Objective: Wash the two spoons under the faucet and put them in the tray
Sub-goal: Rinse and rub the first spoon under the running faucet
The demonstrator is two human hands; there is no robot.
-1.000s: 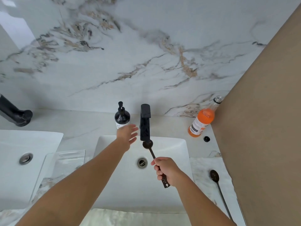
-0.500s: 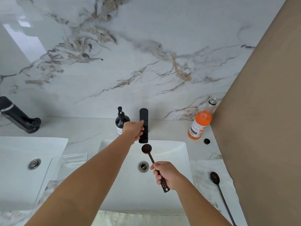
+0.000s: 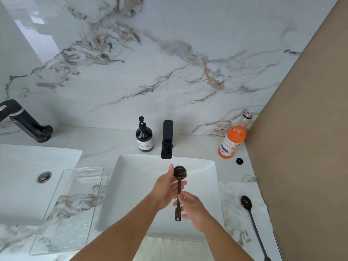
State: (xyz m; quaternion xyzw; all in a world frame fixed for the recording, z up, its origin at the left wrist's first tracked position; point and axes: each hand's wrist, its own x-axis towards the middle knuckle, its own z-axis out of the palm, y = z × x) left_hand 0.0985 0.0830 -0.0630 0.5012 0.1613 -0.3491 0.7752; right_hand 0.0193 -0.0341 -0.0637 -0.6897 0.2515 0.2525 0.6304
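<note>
Over the white sink (image 3: 131, 185), the first spoon (image 3: 178, 187) is pinched at its handle by the right hand (image 3: 192, 208), its bowl cupped by the left hand (image 3: 165, 189), just below the black faucet (image 3: 167, 140). The bowl is best rubbed all round. The second spoon (image 3: 250, 215) lies at right, the glass tray (image 3: 71, 210) at left.
</note>
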